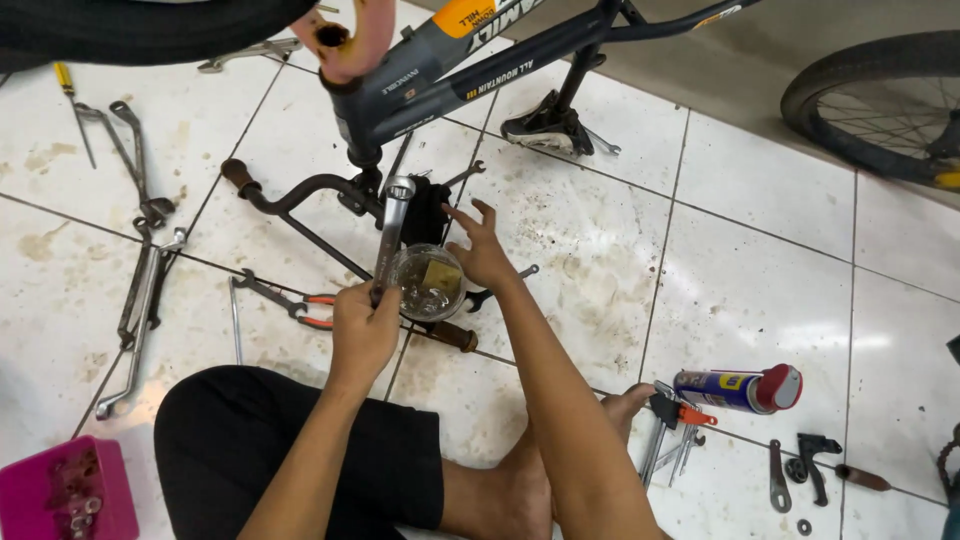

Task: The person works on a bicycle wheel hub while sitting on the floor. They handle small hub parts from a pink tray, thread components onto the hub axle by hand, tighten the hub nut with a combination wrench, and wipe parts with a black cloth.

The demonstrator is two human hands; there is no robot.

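Fingers of the left hand (362, 330) gripped a silver wrench (391, 235) by the clear bowl (428, 282); right hand (480, 250) fingers spread, touching the bowl's rim.

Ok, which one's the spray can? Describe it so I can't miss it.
Start at the upside-down bicycle frame, then go down-right across the white tiles, past the person's foot. The spray can lies on its side there: blue body, red cap, the only can among the metal tools.

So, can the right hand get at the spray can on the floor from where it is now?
Probably yes. The right hand is empty, and the spray can lies on open tile to its right, with nothing in between.
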